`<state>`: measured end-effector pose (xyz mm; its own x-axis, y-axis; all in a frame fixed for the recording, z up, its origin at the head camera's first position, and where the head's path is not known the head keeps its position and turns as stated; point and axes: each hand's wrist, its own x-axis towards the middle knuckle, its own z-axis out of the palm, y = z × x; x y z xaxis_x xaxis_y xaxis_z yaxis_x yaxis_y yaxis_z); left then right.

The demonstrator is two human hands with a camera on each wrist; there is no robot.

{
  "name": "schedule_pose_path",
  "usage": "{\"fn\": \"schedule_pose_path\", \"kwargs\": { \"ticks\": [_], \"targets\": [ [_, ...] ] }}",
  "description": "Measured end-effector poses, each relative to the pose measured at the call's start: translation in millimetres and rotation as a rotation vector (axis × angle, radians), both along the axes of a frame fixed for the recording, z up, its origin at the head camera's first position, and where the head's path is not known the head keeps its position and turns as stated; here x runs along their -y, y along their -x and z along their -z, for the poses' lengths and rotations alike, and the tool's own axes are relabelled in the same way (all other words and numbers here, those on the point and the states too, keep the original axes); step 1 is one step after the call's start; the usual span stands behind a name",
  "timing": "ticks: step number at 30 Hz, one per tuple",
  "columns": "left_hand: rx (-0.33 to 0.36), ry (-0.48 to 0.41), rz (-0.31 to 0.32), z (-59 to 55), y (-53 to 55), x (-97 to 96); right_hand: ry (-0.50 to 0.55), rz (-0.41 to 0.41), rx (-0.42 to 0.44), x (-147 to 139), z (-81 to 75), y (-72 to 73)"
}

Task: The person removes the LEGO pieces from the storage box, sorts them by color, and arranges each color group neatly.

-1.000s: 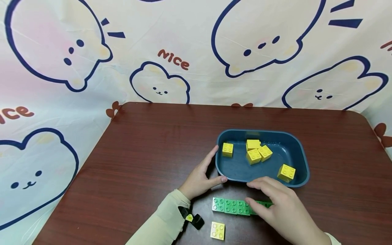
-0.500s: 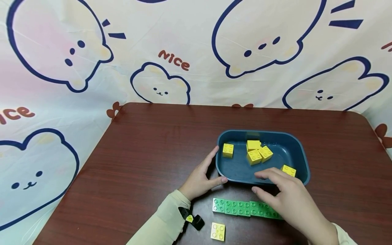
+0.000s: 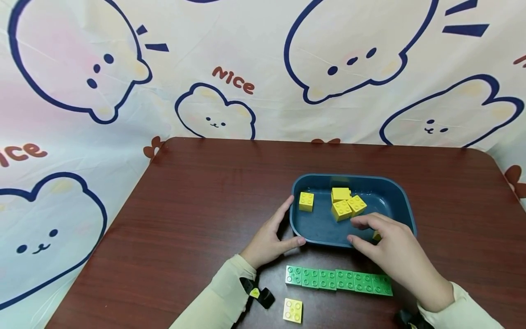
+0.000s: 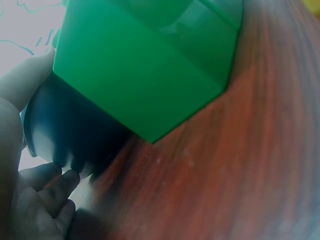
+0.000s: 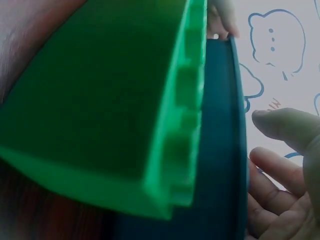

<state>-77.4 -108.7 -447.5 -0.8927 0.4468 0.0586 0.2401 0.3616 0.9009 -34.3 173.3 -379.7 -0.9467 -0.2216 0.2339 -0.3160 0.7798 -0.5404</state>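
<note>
A dark blue tray [image 3: 316, 227] with rounded corners sits on the table, holding several yellow toy building bricks [image 3: 341, 210]. My left hand [image 3: 266, 243] rests against the tray's left end, fingers along the side and thumb at the front rim. Over the tray's right front part is my right hand [image 3: 396, 249], with a gap between thumb and fingers. It mostly covers one yellow brick [image 3: 376, 236]. In front of the tray lies a straight row of green building bricks [image 3: 339, 280]. A lone yellow brick [image 3: 292, 310] lies nearer me, below the row's left end.
The brown wooden table [image 3: 197, 205] extends to the left and behind the tray. A pale curtain [image 3: 271, 105] printed with cartoon bears hangs past its far and left edges. A black wrist strap [image 3: 256, 292] is around the left sleeve.
My right hand has moved right and away from me, from over the green row to above the tray. More green bricks show now; the right yellow brick is mostly covered. The left hand stays put.
</note>
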Motion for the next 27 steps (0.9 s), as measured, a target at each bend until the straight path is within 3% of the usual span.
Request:
{"fn": "schedule_pose_path", "kwargs": {
  "ticks": [6,27],
  "targets": [
    [-0.006,0.008,-0.004,0.8,0.3,0.4,-0.015,0.004,0.071,-5,3.3,10.1],
    [0.009,0.021,-0.003,-0.5,-0.1,1.1,-0.026,0.039,0.16,-16,3.0,32.0]
  ]
}}
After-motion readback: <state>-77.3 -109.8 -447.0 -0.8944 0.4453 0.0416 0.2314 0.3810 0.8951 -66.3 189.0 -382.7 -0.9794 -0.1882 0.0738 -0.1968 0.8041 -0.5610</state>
